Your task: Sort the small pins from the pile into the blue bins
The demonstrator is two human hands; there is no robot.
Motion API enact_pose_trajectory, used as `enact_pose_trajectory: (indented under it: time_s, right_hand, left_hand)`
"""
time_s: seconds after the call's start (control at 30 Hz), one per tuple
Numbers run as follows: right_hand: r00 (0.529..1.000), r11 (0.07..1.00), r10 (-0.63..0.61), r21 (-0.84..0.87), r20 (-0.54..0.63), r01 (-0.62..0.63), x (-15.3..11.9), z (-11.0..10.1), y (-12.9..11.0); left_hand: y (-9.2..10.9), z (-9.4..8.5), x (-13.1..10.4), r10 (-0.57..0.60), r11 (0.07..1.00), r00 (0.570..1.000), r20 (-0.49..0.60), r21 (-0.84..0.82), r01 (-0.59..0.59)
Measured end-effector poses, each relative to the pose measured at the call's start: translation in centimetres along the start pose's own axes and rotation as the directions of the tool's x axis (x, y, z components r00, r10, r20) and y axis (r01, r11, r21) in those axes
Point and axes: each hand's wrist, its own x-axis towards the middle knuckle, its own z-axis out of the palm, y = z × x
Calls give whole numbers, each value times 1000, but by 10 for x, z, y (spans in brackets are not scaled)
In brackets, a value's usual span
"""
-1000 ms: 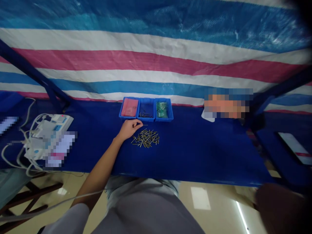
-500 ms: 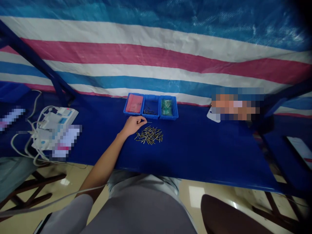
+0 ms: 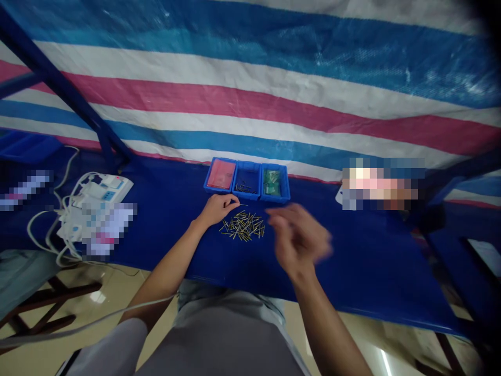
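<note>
A pile of short, thin gold-and-dark metal rods (image 3: 243, 226) lies on the blue table; they look like small drill bits. Just behind its left side is my left hand (image 3: 218, 209), thumb and fingertips pinched on one thin rod (image 3: 243, 204) that points right. My right hand (image 3: 300, 234) hovers right of the pile with its fingers bent, smeared by motion, so what it holds, if anything, does not show. Behind the pile stand joined blue bins: a left bin with pink packets (image 3: 221, 174), a middle bin with dark thin rods (image 3: 245, 188), and a right bin with green-and-clear packets (image 3: 271, 183).
On the left, a white power strip (image 3: 113, 189) with tangled cables lies near a blurred-out item (image 3: 111, 230). Another blurred-out item (image 3: 379, 183) is at the back right. A striped tarp (image 3: 250, 99) hangs behind the table; blue frame bars (image 3: 66, 89) rise at the sides.
My right hand has come into view from the lower right, moving over the table. My left hand keeps its pinch behind the pile. The whole view has shifted slightly.
</note>
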Motion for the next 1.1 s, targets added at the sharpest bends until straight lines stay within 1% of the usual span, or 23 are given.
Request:
enact_pose_trajectory:
  time_s: [0.07,0.17,0.23,0.3,0.4,0.53,0.67,0.8,0.97,1.1]
  right_hand:
    - [999,999,13,-35,51,-11,6,14,11]
    - [987,988,82,-142,137,-62,12,35,31]
    - [981,976,116,-201,155,-83,12,46,43]
    - [977,973,134,-208,167,-98,8,52,50]
    - [980,983,135,-146,145,-114,0,55,54]
    - [988,990,128,-71,91,-121,-6,56,53]
    - [989,985,136,-113,56,-130,-8,59,50]
    - [989,980,130,-160,65,-118,-10,58,49]
    - [990,981,135,-147,26,-130,-13,57,52]
    - [992,989,114,-98,56,-108,-15,62,55]
  left_hand:
    - [4,-1,-2,6,999,1000,9,32,-7]
    - [9,-2,-5,21,997,1000,-7,77,-20]
    - [10,-3,-6,34,996,999,-12,87,-32]
    - [11,-3,-6,44,996,999,-15,81,-43]
    - [12,-4,-6,58,997,998,-29,61,-56]
    - [13,-5,-7,62,997,995,-76,42,-59]
    - [16,-3,-8,75,997,992,-100,0,-76]
    - [21,-1,-8,95,994,993,-68,-45,-98]
    - [20,1,-7,146,989,989,0,23,-146]
    - [17,2,-6,179,983,984,7,30,-179]
